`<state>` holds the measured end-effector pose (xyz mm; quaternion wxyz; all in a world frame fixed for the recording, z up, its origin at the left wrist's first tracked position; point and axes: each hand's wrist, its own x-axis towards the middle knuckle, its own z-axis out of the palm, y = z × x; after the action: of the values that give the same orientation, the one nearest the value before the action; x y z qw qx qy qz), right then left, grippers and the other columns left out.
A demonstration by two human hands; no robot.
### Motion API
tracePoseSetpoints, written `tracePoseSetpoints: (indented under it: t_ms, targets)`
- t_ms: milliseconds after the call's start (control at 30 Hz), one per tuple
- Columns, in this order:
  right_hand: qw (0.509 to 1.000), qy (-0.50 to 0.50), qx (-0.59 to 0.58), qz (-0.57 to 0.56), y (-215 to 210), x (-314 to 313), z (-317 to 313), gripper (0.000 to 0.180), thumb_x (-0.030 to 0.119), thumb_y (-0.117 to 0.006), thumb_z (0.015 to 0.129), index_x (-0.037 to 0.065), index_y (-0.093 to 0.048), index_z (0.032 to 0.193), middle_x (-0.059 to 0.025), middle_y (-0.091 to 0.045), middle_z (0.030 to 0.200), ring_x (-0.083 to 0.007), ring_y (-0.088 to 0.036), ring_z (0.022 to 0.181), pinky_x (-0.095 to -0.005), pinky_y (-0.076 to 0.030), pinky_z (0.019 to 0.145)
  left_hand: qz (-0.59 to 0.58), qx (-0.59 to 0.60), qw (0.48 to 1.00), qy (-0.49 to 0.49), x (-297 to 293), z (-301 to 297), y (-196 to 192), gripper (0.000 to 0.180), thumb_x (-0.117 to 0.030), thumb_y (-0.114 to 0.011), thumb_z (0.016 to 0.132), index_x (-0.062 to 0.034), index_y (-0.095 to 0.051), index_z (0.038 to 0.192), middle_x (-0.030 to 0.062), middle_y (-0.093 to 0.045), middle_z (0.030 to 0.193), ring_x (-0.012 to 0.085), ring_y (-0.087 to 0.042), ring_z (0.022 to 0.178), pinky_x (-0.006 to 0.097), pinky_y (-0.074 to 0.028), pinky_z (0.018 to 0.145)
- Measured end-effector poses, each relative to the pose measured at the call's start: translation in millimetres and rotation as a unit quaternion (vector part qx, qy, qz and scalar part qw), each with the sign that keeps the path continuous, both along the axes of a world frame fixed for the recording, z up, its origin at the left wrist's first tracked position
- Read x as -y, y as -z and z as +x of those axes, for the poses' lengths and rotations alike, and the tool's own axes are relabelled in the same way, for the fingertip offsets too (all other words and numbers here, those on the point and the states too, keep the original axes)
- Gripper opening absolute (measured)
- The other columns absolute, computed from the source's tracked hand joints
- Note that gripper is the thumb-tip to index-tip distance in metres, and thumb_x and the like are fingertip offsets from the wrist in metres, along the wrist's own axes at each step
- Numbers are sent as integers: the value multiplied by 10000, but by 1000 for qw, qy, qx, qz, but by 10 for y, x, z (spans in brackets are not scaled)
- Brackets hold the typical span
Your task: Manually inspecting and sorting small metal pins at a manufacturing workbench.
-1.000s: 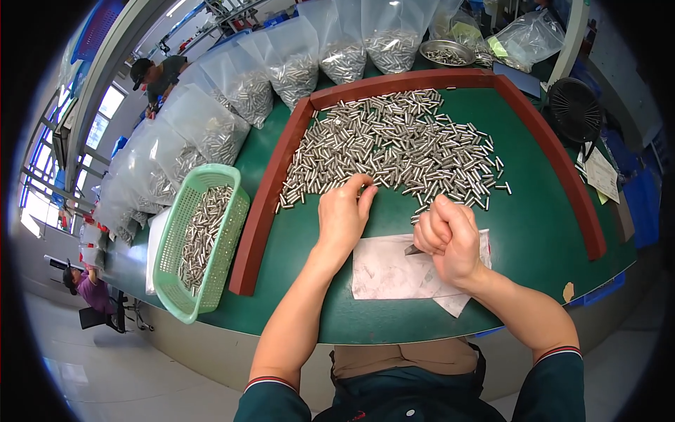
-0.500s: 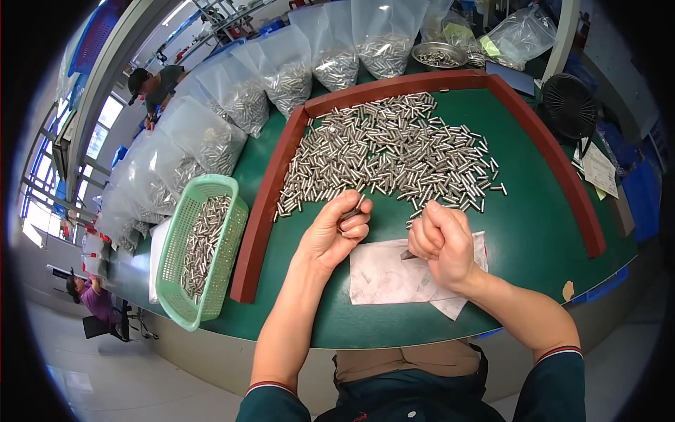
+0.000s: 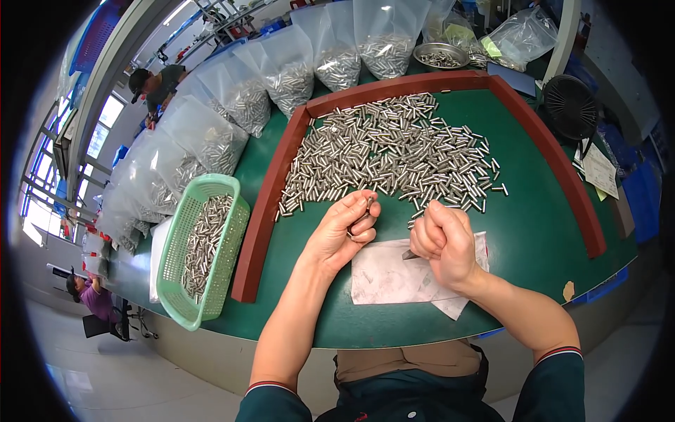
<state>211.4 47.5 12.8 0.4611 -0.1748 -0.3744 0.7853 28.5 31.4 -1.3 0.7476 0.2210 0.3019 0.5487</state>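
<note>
My left hand [image 3: 346, 231] is closed, its thumb and fingers pinching small metal pins near the front edge of a wide pile of loose pins [image 3: 394, 151]. How many it holds is hidden by the fingers. To its right, my right hand [image 3: 444, 243] makes a fist over a stained white cloth [image 3: 387, 281]. A dark, flat tip [image 3: 409, 254] sticks out of the fist on its left side; the rest is covered by the fingers, so its kind does not show. Both hands are held above the green table [image 3: 534, 232], apart from each other.
A dark red wooden border [image 3: 259, 232] frames the pile on three sides. Left of it stands a green plastic basket [image 3: 235, 243] part-filled with pins. Clear bags of pins [image 3: 288, 77], a metal bowl [image 3: 439, 55] and a black fan [image 3: 568, 105] stand beyond. Two people are in the background.
My left hand has shifted slightly to the right, toward the right hand, and its thumb and fingertips have moved around the pins. My right hand has stayed nearly still.
</note>
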Motion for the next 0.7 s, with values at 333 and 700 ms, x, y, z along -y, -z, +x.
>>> tracePoseSetpoints:
  t_ms: [333, 700]
  targets:
    - [1000, -7, -2, -2, 3, 17, 1, 445, 210, -359, 898, 96, -267, 478, 18, -269, 415, -69, -202, 378, -237, -178, 376, -4, -100, 995, 25, 55, 45, -85, 152, -167, -512, 859, -39, -519, 940, 43, -528, 724, 23, -298, 458, 154, -247, 423]
    - [1000, -6, 0, 2, -4, -13, 20, 429, 219, -375, 894, 92, -282, 495, 15, -287, 436, -64, -213, 401, -234, -182, 386, 215, -767, 601, 67, 327, 446, -197, 116, -100, -530, 789, 2, -475, 779, 169, -556, 648, 352, -535, 618, 417, -407, 546]
